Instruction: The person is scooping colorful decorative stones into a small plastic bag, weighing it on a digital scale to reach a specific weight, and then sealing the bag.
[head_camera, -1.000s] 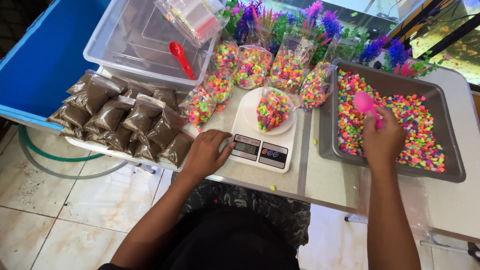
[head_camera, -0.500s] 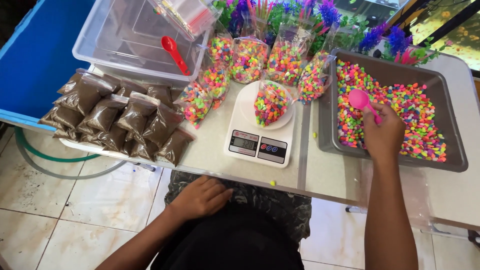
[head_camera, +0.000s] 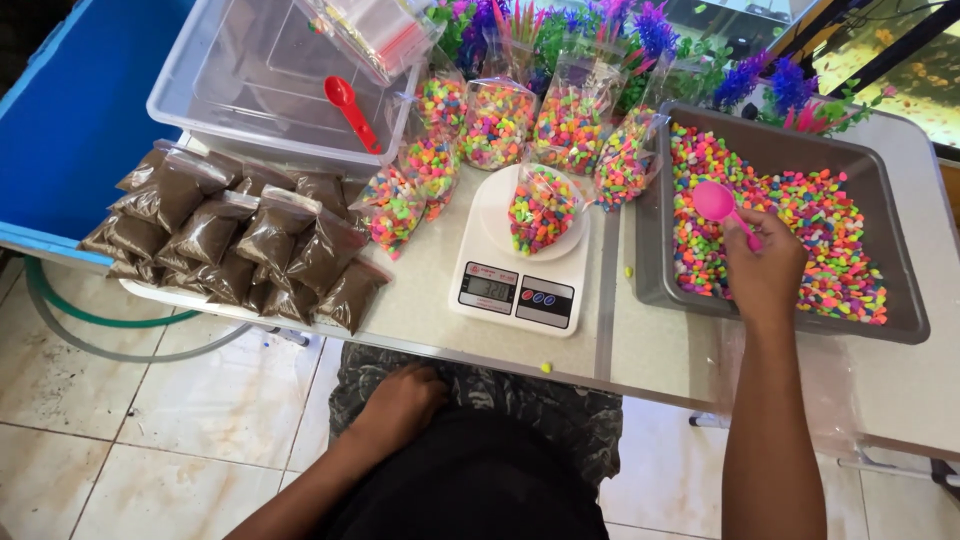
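Left hand (head_camera: 405, 395): having left the table edge, now resting on the lap, fingers loosely curled, gripping nothing.
Right hand (head_camera: 765, 270): staying clenched around the pink scoop (head_camera: 716, 203) over the gravel tray (head_camera: 905, 300).
Bag on scale (head_camera: 541, 208): sitting unattended (filling looks paused).

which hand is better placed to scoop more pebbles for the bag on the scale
Right. The right hand already holds the pink scoop over the grey tray of coloured pebbles; the left hand rests on the lap.

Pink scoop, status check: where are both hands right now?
Right hand grips pink scoop over grey tray of coloured gravel. Left hand rests in lap, empty. Filled bag sits on scale. Nothing obstructing.
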